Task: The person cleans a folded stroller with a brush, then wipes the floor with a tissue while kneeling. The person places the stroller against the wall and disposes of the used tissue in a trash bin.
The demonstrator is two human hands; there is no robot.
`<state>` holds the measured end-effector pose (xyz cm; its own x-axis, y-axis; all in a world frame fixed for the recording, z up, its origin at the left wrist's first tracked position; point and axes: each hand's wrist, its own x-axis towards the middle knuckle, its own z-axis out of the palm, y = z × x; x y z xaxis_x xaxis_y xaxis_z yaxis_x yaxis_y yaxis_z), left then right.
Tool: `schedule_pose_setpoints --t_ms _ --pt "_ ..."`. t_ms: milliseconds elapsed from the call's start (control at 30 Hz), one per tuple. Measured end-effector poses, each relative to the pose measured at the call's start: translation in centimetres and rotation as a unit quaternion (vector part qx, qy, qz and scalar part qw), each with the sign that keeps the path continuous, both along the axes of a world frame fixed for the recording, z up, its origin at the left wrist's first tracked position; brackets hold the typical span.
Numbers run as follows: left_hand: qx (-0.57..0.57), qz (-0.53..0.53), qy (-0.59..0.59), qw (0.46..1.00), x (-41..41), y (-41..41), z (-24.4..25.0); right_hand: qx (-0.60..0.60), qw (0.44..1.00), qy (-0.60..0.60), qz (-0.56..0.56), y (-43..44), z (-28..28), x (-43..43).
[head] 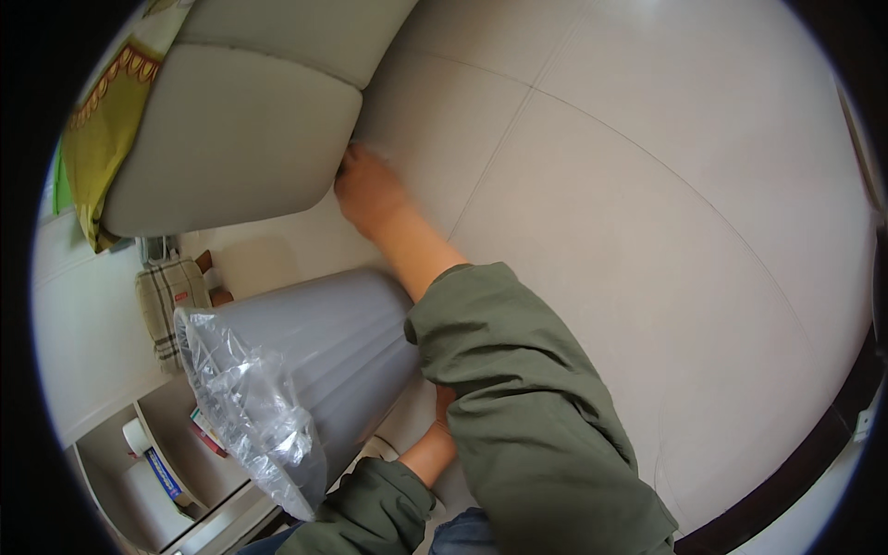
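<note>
A grey plastic waste bin point(347, 340) stands tilted in the view, its rim on the lower left lined with a clear plastic bag point(260, 402). My right hand point(368, 187) reaches past the bin to the floor beside the lower edge of a grey-green upholstered seat point(243, 132). Its fingertips are partly hidden by that edge and slightly blurred, so what they touch cannot be told. Low in the picture, my left hand point(445, 406) is mostly hidden behind my right sleeve, near the bin's base; whether it holds anything is not visible.
Light floor tiles point(590, 229) extend to the right. A yellow-green patterned cloth point(111, 152) hangs over the seat. Beside the bin is a checked fabric case point(170, 305). An open drawer point(104, 479) at lower left holds small boxes and a white roll-shaped item point(137, 436).
</note>
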<state>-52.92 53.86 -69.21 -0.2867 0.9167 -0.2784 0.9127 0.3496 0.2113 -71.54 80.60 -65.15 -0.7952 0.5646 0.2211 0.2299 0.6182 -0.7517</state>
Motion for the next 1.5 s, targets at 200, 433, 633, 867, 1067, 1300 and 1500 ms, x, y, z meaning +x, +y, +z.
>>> schedule_pose_setpoints --t_ms 200,433,633,867,1067,1300,1500 --pt "0.064 -0.001 0.015 0.998 0.3 2.3 3.1 -0.016 0.997 -0.004 0.070 -2.8 -0.5 -1.1" --pt "0.107 0.016 0.027 0.994 -0.2 4.0 4.1 -0.090 0.995 0.018 -0.040 2.1 2.3 5.0" --pt "0.129 -0.038 0.052 0.990 -1.7 2.6 3.0 0.066 0.936 0.053 -0.341 10.0 0.4 6.1" --pt "0.098 -0.011 0.054 0.994 -1.0 3.6 3.9 0.079 0.961 0.083 -0.251 13.6 -1.3 2.6" --pt "0.066 0.007 0.052 0.996 -1.0 3.4 3.6 0.062 0.991 -0.080 -0.090 15.6 -0.3 -1.0" --pt "0.065 0.018 0.027 0.997 -1.0 3.3 4.0 0.005 0.996 -0.080 0.048 13.9 -0.6 -3.0" --pt "0.073 0.040 0.015 0.996 -0.7 2.7 3.4 -0.131 0.987 -0.056 0.073 10.2 1.3 -1.2"
